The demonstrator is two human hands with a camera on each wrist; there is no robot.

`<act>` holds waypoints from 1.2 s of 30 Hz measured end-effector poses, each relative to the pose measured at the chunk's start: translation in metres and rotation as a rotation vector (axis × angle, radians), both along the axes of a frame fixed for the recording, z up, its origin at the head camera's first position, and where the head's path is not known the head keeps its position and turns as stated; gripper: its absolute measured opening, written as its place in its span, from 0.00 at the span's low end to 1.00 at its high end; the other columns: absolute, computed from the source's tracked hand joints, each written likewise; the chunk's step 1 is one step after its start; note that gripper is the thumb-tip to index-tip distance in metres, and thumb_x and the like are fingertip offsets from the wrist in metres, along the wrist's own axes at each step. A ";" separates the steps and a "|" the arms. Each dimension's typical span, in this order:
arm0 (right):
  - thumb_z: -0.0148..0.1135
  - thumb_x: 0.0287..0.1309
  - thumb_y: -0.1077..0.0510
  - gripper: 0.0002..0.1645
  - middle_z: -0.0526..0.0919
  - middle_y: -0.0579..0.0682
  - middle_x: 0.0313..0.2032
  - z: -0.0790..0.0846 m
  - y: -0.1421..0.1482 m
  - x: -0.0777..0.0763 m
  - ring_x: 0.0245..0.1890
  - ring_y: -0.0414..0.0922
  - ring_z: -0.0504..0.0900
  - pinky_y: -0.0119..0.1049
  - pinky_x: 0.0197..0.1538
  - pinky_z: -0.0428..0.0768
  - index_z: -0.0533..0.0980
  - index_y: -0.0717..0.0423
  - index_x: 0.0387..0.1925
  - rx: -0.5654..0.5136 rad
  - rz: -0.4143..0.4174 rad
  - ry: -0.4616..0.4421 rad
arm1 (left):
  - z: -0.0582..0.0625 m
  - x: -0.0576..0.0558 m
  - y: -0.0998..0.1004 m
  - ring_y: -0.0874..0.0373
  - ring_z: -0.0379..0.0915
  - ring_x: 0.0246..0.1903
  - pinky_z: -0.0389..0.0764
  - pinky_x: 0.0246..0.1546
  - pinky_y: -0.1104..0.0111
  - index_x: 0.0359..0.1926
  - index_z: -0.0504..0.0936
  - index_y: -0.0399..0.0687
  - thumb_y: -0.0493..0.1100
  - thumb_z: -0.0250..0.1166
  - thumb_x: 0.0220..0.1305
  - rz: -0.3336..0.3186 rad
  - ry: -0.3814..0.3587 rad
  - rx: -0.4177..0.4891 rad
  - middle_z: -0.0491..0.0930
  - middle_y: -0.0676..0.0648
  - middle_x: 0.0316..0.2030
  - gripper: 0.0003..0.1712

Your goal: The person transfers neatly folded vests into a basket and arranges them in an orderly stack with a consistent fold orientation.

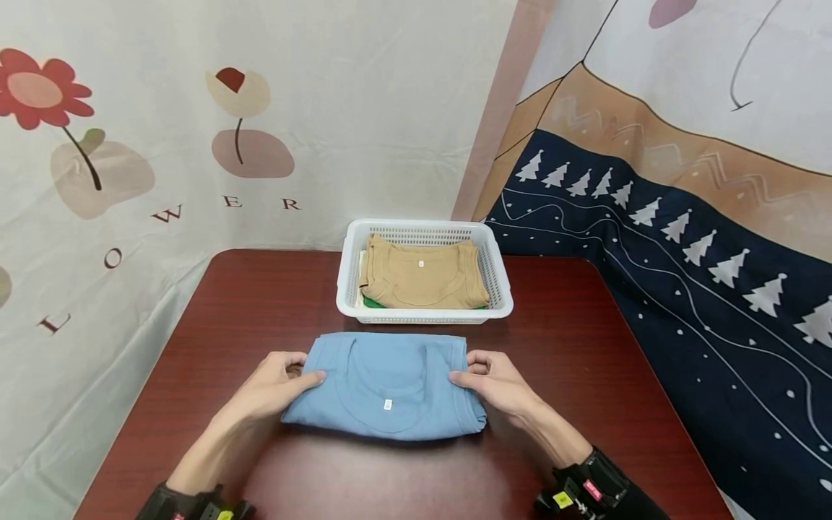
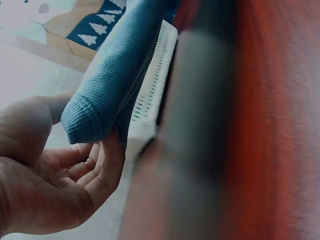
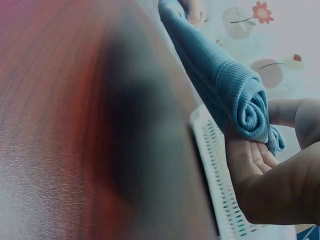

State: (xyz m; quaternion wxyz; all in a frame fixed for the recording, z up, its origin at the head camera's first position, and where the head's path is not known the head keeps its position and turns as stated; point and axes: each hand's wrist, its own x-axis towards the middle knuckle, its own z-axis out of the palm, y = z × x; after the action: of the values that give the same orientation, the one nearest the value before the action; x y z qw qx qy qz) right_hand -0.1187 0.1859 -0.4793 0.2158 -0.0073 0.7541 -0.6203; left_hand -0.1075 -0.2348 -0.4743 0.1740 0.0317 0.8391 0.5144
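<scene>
A folded blue shirt (image 1: 390, 390) with a small white label at its collar spans the space between both hands. My left hand (image 1: 276, 384) grips its left end, thumb on top and fingers underneath. On the other side my right hand (image 1: 497, 379) holds the right end the same way. In the right wrist view the shirt's end (image 3: 247, 112) shows rolled layers, with fingers under it. The left wrist view shows the ribbed fabric (image 2: 95, 110) pinched between thumb and fingers. Just beyond the shirt, a white plastic basket (image 1: 425, 315) holds a folded tan shirt (image 1: 422, 278).
The basket stands at the back of a dark red wooden table (image 1: 279, 289). Green and white cloth edges peek out beneath the tan shirt. Behind hangs a pale curtain (image 1: 364, 108) with flower prints, and a navy cloth (image 1: 624, 238) with tree prints lines the right side.
</scene>
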 end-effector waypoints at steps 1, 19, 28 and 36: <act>0.79 0.66 0.60 0.14 0.82 0.40 0.25 0.003 0.001 0.001 0.27 0.36 0.78 0.30 0.35 0.77 0.78 0.58 0.40 -0.007 0.001 0.004 | 0.004 0.000 0.000 0.59 0.86 0.31 0.85 0.38 0.71 0.50 0.90 0.39 0.48 0.75 0.76 -0.002 0.003 0.004 0.92 0.47 0.33 0.15; 0.76 0.72 0.59 0.18 0.94 0.47 0.42 0.050 0.025 -0.020 0.39 0.41 0.92 0.38 0.44 0.92 0.82 0.65 0.56 -0.045 -0.043 0.050 | 0.057 -0.024 0.020 0.61 0.87 0.31 0.87 0.34 0.69 0.49 0.89 0.40 0.49 0.74 0.77 -0.011 0.144 -0.011 0.91 0.47 0.33 0.15; 0.76 0.72 0.59 0.20 0.89 0.43 0.36 0.076 0.040 -0.052 0.26 0.37 0.73 0.34 0.37 0.83 0.80 0.65 0.57 -0.014 -0.078 0.131 | 0.078 -0.056 0.035 0.61 0.86 0.31 0.85 0.34 0.69 0.51 0.90 0.41 0.52 0.74 0.77 -0.003 0.204 -0.033 0.93 0.46 0.35 0.18; 0.75 0.74 0.56 0.19 0.84 0.42 0.31 0.095 0.047 -0.078 0.21 0.38 0.64 0.34 0.30 0.72 0.80 0.63 0.56 0.015 -0.081 0.157 | 0.091 -0.082 0.045 0.60 0.88 0.31 0.87 0.34 0.68 0.52 0.91 0.40 0.51 0.73 0.77 0.007 0.237 -0.043 0.94 0.44 0.37 0.18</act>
State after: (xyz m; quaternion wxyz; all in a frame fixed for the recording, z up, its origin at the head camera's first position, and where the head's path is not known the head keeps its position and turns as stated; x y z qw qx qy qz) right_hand -0.1971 0.2330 -0.3843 0.1307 -0.0237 0.7729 -0.6205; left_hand -0.1890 -0.1895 -0.3831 0.0723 0.0857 0.8647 0.4896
